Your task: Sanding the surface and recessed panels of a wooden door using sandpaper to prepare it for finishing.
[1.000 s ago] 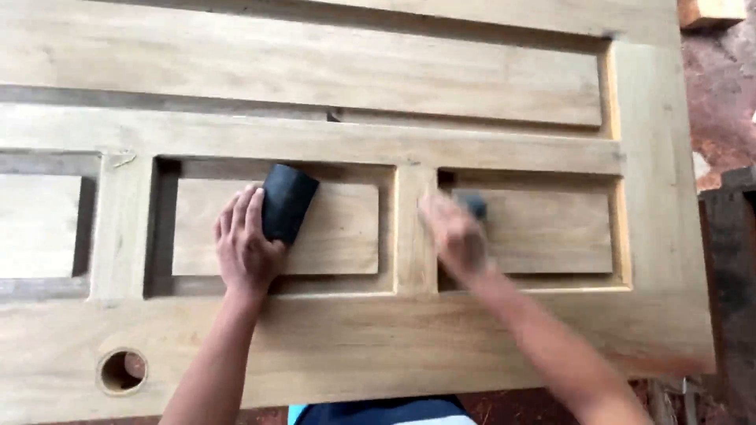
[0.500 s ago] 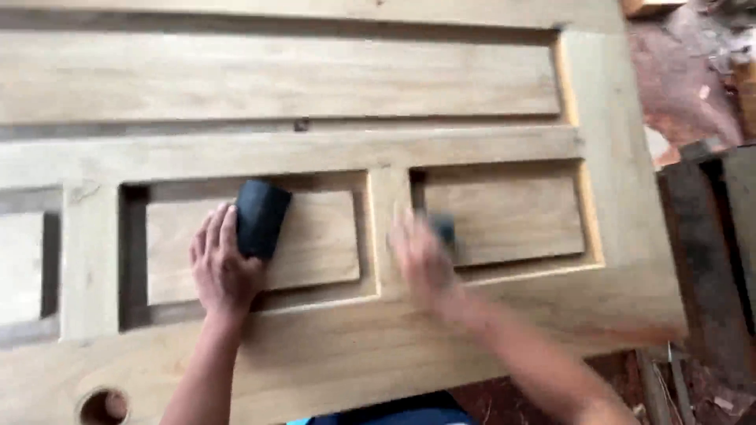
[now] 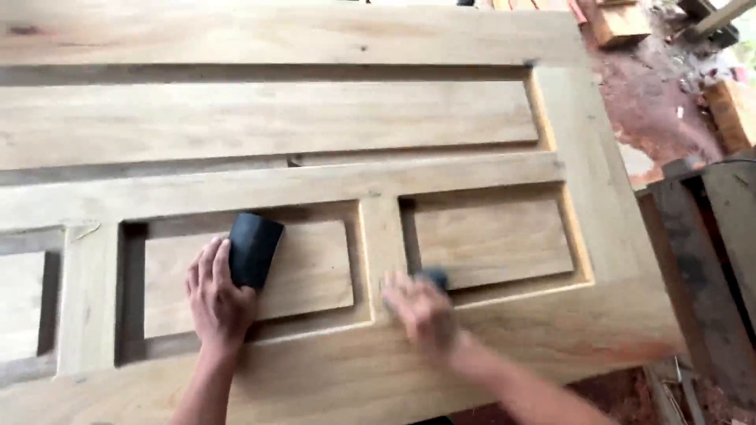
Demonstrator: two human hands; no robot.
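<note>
A bare wooden panelled door (image 3: 315, 181) lies flat in front of me. My left hand (image 3: 214, 297) rests on the middle raised panel (image 3: 307, 267), its fingers against a dark folded sanding pad (image 3: 253, 249) lying on that panel. My right hand (image 3: 419, 308) is blurred with motion at the near left corner of the right raised panel (image 3: 492, 240). It grips a small dark sanding piece (image 3: 435, 278) that shows only partly past the fingers.
Beyond the door's right edge is reddish ground (image 3: 654, 102) with wood offcuts (image 3: 622, 24). A dark wooden frame (image 3: 709, 260) stands at the right. A further recessed panel (image 3: 24, 303) shows at the far left.
My right hand has slid toward me, down the right panel's left side to its near corner. My left hand stays by the pad. The view has tilted and shifted.
</note>
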